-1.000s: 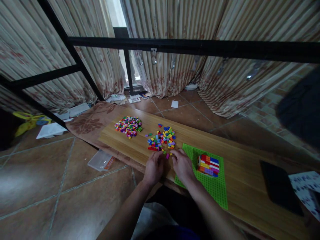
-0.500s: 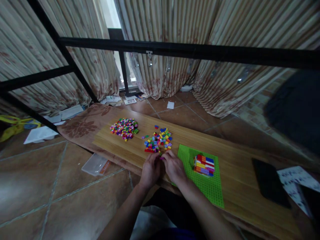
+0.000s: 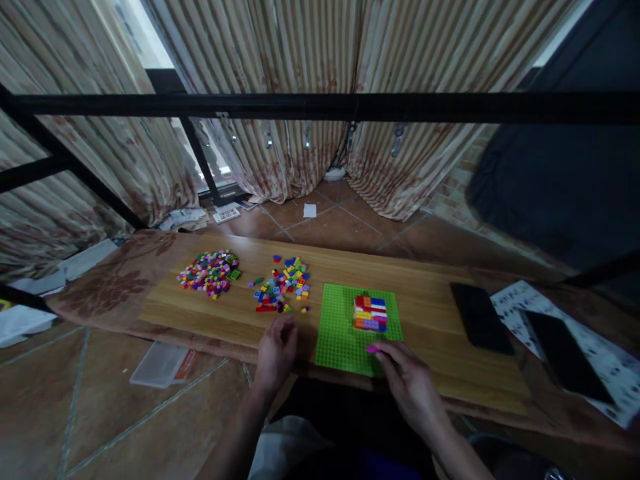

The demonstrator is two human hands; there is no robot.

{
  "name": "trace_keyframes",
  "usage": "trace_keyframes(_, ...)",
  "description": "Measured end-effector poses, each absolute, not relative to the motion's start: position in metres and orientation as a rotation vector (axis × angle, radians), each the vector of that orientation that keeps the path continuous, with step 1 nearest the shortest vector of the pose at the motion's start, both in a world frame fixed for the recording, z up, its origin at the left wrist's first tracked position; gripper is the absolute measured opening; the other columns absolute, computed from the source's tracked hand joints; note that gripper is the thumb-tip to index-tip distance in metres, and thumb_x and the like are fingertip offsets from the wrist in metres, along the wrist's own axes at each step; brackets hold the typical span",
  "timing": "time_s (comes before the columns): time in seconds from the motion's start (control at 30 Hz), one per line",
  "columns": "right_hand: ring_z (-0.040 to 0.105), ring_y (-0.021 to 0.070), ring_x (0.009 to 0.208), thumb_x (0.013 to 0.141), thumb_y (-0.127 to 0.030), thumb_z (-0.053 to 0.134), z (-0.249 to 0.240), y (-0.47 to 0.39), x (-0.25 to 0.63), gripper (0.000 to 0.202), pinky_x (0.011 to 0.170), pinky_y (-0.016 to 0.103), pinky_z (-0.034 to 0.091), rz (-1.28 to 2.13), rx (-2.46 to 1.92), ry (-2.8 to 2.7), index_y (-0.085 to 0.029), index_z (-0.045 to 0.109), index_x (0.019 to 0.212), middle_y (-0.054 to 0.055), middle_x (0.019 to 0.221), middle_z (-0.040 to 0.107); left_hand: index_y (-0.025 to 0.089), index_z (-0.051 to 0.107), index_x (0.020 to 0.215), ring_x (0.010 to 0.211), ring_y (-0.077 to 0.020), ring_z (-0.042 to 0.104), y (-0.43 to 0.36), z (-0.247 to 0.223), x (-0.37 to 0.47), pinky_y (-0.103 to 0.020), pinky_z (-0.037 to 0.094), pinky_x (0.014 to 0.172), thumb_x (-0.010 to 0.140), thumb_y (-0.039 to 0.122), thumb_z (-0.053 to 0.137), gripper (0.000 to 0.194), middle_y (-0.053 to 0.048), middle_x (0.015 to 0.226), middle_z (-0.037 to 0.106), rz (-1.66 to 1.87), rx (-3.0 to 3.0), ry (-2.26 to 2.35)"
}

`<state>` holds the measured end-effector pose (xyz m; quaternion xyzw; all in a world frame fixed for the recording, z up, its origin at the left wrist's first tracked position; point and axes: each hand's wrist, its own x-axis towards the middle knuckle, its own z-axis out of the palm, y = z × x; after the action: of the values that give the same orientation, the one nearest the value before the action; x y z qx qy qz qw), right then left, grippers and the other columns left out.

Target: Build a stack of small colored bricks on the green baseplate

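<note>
My right hand (image 3: 407, 373) pinches a small magenta toy brick (image 3: 371, 349) between thumb and fingertips, over the near right part of the green baseplate (image 3: 334, 333). Just beyond it a block of stacked multicoloured bricks (image 3: 371, 313) stands on the plate, in rows of red, blue, white, yellow, orange and purple. My left hand (image 3: 276, 352) is at the table's near edge, left of the baseplate, with its fingers curled in; whether anything is inside them is hidden. A loose pile of mixed bricks (image 3: 284, 283) lies just beyond the left hand.
Another, denser pile of small bricks (image 3: 209, 272) lies farther left on the wooden table (image 3: 420, 287). To the right are a black tablet-like slab (image 3: 481, 318), a printed sheet (image 3: 520, 298) and a dark phone-like device (image 3: 567, 357). A clear plastic lid (image 3: 157, 365) lies on the floor.
My hands have parted. The right hand has moved right, over the baseplate, carrying the magenta brick; the left stays near the loose pile. The view has turned to the right.
</note>
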<state>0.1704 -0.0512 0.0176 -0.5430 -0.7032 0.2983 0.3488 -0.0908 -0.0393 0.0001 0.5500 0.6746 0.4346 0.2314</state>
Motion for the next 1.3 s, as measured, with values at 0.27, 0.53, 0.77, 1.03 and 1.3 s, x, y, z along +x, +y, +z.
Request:
trace_keyframes(0.27,0.065,0.0202,0.083,0.086,-0.046,0.052,0.021,-0.037,0.194,0.031,0.075,0.032,0.049,0.643,-1.600,-1.556,-0.022,0.069,0.095,0.006,0.093,0.070,0.018,0.062,0.103,0.088,-0.0179,0.065,-0.034,0.010,-0.044,-0.031,0.053,0.080,0.083,0.021,0.052,0.023,-0.008,0.102,0.068,1.110,1.610,1.663)
trace_keyframes(0.53,0.065,0.0209,0.082,0.084,-0.049,0.054,0.009,-0.033,0.182,0.034,0.076,0.032,0.049,0.571,-1.622,-1.373,-0.020,0.070,0.092,0.007,0.091,0.072,0.020,0.062,0.105,0.086,-0.0183,0.065,-0.033,0.021,-0.023,-0.033,0.054,0.080,0.082,0.021,0.053,0.025,-0.007,0.099,0.067,1.049,1.669,1.632)
trace_keyframes(0.77,0.064,0.0199,0.082,0.085,-0.045,0.054,0.009,-0.031,0.181,0.029,0.076,0.032,0.049,0.558,-1.623,-1.387,-0.021,0.069,0.092,0.006,0.091,0.070,0.020,0.062,0.104,0.090,-0.0189,0.065,-0.031,0.020,-0.020,-0.033,0.053,0.083,0.083,0.019,0.053,0.023,-0.007,0.100,0.067,1.041,1.692,1.610)
trace_keyframes(1.03,0.064,0.0195,0.088,0.087,-0.036,0.054,0.024,-0.044,0.162,0.021,0.079,0.032,0.049,0.610,-1.432,-1.582,-0.024,0.068,0.097,0.005,0.097,0.069,0.021,0.063,0.105,0.090,-0.0183,0.064,-0.045,0.026,-0.018,-0.031,0.051,0.082,0.085,0.027,0.055,0.023,-0.005,0.098,0.068,1.073,1.517,1.555)
trace_keyframes(1.3,0.065,0.0167,0.082,0.088,-0.029,0.054,0.020,-0.055,0.118,0.013,0.074,0.028,0.051,0.589,-1.307,-1.712,-0.023,0.066,0.091,0.004,0.088,0.069,0.017,0.067,0.093,0.079,-0.0155,0.062,-0.052,0.028,-0.008,-0.025,0.050,0.073,0.081,0.033,0.060,0.021,-0.003,0.084,0.068,1.168,1.079,1.307)
